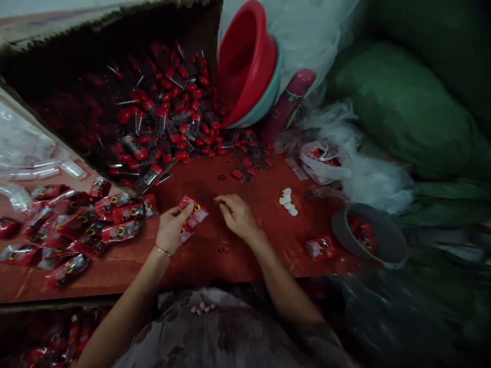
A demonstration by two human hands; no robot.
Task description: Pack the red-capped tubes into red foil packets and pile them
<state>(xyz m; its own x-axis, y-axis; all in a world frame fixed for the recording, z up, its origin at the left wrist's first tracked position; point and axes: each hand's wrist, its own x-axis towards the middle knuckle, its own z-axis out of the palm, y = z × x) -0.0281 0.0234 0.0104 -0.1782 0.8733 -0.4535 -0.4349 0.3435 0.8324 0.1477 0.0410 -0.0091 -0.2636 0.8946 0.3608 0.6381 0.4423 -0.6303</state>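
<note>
My left hand (pixel 171 230) is closed on red printed plastic packets (pixel 195 213) with clear patches, thumb on top, above the red-brown table (pixel 245 255). To their right, a short gap away, my right hand (pixel 237 214) hovers with its fingers loosely bent and apart; nothing shows in it. Left of my left hand lies a pile of filled red packets (pixel 76 225). Beyond my hands, a cardboard box (pixel 23 66) tipped on its side spills many small clear containers with red caps (pixel 169 112).
A red basin (pixel 245 61) leans on a light blue one beside a pink spray can (pixel 293 97). At right are white pieces (pixel 287 202), a packet bundle (pixel 321 248), a grey bowl (pixel 368 235) holding red packets, plastic bags (pixel 368 174) and green sacks (pixel 402 112).
</note>
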